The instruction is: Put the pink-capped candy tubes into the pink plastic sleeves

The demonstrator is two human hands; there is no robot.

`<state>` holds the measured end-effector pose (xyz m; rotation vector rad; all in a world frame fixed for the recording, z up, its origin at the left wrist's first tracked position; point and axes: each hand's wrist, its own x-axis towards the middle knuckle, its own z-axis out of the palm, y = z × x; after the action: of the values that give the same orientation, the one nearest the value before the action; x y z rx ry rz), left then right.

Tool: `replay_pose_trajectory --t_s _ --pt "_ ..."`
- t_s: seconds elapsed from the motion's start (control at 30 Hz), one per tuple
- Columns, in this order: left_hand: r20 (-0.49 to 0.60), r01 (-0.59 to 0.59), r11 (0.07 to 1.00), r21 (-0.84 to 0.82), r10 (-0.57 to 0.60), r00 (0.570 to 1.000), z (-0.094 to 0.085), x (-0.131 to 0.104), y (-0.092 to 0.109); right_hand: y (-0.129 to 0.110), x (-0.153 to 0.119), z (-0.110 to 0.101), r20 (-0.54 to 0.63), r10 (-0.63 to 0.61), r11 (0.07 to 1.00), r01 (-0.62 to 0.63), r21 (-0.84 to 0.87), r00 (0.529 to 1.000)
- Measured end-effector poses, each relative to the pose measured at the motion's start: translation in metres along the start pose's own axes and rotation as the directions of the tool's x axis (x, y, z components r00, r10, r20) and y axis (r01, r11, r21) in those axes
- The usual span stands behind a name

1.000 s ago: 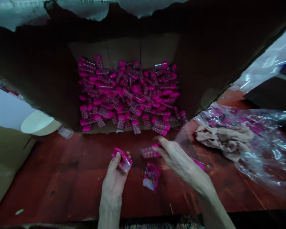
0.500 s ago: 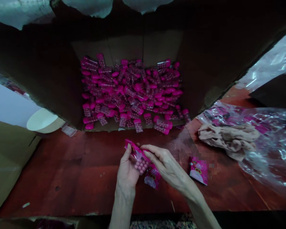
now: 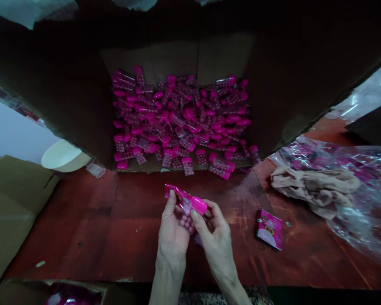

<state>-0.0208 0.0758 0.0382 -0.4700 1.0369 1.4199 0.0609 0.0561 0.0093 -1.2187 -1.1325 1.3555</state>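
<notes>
My left hand (image 3: 174, 231) is closed, with the thumb pinching a pink printed wrapper (image 3: 170, 189). A small clear bottle of pink candy balls (image 3: 186, 222) lies against the left palm and fingers. My right hand (image 3: 217, 235) is closed around a bright pink rounded cap (image 3: 199, 205), thumb on its near side. Cap and bottle overlap in view, and I cannot tell whether they are joined. Beneath the hands, another item on the table is mostly hidden. Beyond them, the large cardboard box (image 3: 282, 97) holds several pink-capped candy bottles (image 3: 187, 114).
On the red table (image 3: 120, 228), a pink printed packet stack (image 3: 269, 229) lies to the right. Behind it are a beige crumpled cloth (image 3: 314, 190) and clear plastic bags (image 3: 362, 216). A pale bowl (image 3: 63, 156) and cardboard (image 3: 19, 203) stand left.
My right hand has turned and now grips a pink cap beside the candy balls, where it earlier pinched at the wrapper. My left hand keeps its hold. The whole view has shifted slightly.
</notes>
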Motion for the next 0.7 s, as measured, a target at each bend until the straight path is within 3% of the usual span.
replay_pose_trajectory --t_s 0.3,0.5,0.7 --pt "0.121 -0.11 0.985 -0.135 0.126 0.985 -0.007 0.009 0.005 -0.011 -0.008 -0.001 -0.078 0.02 0.992 -0.01 0.124 0.997" --pt "0.149 -0.069 0.99 -0.125 0.087 0.985 -0.007 0.007 0.001 -0.008 -0.008 -0.005 -0.068 -0.115 0.988 0.107 -0.109 0.991" --pt "0.161 -0.109 0.987 -0.114 0.127 0.979 -0.009 0.006 -0.003 -0.005 -0.007 -0.01 -0.049 -0.207 0.943 0.186 -0.276 0.977"
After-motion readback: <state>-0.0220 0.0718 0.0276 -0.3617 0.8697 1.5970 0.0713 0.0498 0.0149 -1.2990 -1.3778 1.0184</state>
